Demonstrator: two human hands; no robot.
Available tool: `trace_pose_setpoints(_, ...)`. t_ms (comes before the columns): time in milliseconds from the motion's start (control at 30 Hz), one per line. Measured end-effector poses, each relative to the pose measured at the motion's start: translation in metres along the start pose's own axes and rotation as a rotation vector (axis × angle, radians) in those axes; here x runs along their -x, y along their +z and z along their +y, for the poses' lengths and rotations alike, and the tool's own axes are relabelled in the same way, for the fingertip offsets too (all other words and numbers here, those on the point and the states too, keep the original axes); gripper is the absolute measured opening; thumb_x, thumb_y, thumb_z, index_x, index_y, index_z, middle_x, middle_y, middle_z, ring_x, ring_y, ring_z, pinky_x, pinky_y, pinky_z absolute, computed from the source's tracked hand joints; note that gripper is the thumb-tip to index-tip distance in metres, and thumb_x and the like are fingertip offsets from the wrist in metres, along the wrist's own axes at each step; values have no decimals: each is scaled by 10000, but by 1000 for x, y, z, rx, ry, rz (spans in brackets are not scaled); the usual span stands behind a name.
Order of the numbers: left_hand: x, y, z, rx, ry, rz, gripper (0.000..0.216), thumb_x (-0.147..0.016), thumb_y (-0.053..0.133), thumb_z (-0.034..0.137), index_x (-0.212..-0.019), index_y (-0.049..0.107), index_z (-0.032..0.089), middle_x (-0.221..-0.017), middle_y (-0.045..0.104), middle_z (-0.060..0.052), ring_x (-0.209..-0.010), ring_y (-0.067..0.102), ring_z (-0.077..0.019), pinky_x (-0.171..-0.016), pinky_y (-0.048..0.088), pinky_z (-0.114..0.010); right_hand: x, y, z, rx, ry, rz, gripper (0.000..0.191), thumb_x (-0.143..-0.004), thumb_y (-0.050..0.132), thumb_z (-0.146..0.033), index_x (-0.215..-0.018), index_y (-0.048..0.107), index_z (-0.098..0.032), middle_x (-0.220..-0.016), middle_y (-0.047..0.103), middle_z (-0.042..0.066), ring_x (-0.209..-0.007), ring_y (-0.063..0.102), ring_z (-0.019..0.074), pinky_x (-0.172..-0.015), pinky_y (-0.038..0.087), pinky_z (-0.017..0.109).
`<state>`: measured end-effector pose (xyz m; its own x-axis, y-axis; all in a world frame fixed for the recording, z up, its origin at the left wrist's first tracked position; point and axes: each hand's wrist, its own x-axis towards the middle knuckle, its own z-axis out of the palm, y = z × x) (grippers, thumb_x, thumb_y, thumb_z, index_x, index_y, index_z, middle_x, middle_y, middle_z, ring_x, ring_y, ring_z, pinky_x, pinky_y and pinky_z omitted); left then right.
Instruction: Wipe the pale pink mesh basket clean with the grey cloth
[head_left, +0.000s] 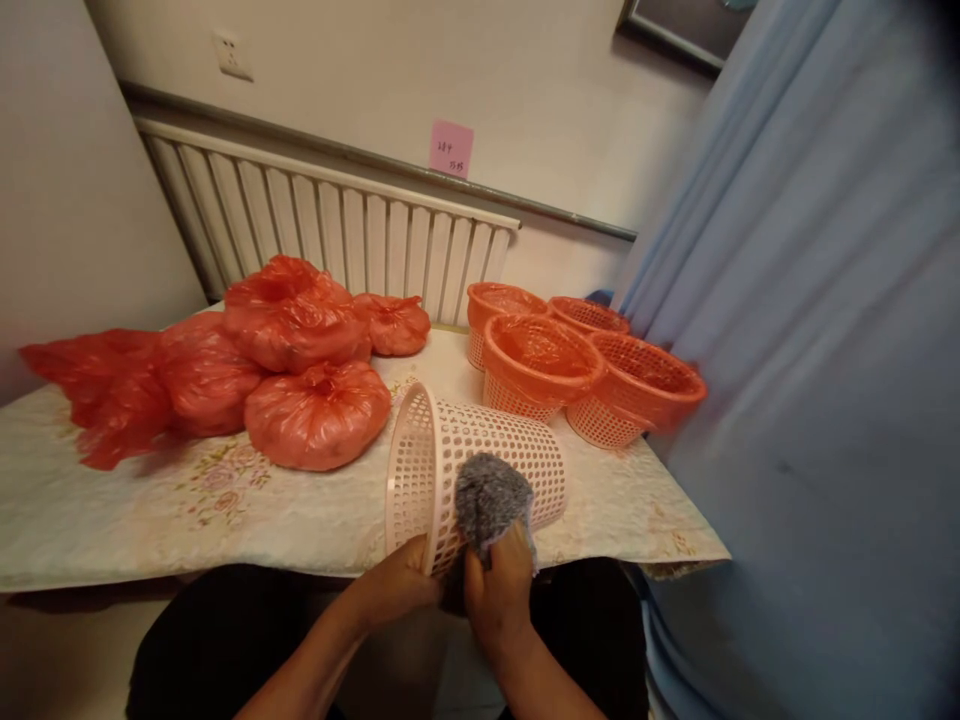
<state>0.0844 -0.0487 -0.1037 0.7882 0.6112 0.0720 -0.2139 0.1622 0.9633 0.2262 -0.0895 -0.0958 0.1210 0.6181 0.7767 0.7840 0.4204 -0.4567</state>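
Note:
A pale pink perforated plastic wastebasket (525, 440) lies on its side over the front of the table, its open mouth facing left. My left hand (397, 585) grips the lower part of its rim, with some fingers hidden behind it. My right hand (504, 590) is closed on a dark grey cloth (491, 495), which is pressed against the basket's outer wall. Part of the cloth hangs below the basket between my hands.
Several tied red plastic bags (319, 415) sit on the table's left. Behind the basket, at right, stand several wastebaskets with red liners (544, 360). The flowered tablecloth (225, 485) reaches the front edge. A blue curtain (795, 400) hangs at right; a radiator (322, 215) is behind.

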Motion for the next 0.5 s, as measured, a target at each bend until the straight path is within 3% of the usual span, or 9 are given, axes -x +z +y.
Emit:
trace_pose_setpoints(100, 4, -2, -4, -87, -33, 87, 370, -603, 531, 44, -914, 694, 161, -759, 700, -3, -788, 614, -211, -775, 496, -338, -11, 5, -22, -73, -125, -62, 288, -749, 436, -70, -967, 580, -190, -913, 607, 79, -905, 543, 239, -799, 470, 417)
trace_pose_setpoints(167, 5, -6, -4, -116, -10, 127, 336, -581, 526, 29, -841, 687, 168, -710, 674, 20, -772, 598, -194, -794, 483, -326, -24, 7, -25, -81, -160, -86, 320, -730, 429, -62, -983, 582, -185, -936, 614, 89, -942, 545, 252, -824, 476, 436)
trace_pose_setpoints(333, 0, -11, 1, -137, 37, 133, 590, -545, 519, 30, -1103, 642, 178, -1006, 694, -19, -1053, 563, -271, -938, 432, -390, -69, 7, -13, -78, -131, -192, 368, -734, 441, -70, -1053, 596, -169, -1003, 630, 98, -1009, 551, 246, -910, 467, 424)
trace_pose_setpoints(500, 4, -6, -7, -171, -42, 119, 608, -593, 539, 72, -1187, 621, 168, -1019, 710, -46, -1091, 556, -316, -923, 450, -417, -101, 5, -3, -44, -21, -289, 344, -722, 452, -76, -1013, 624, -138, -1005, 645, 113, -1018, 568, 244, -931, 459, 394)
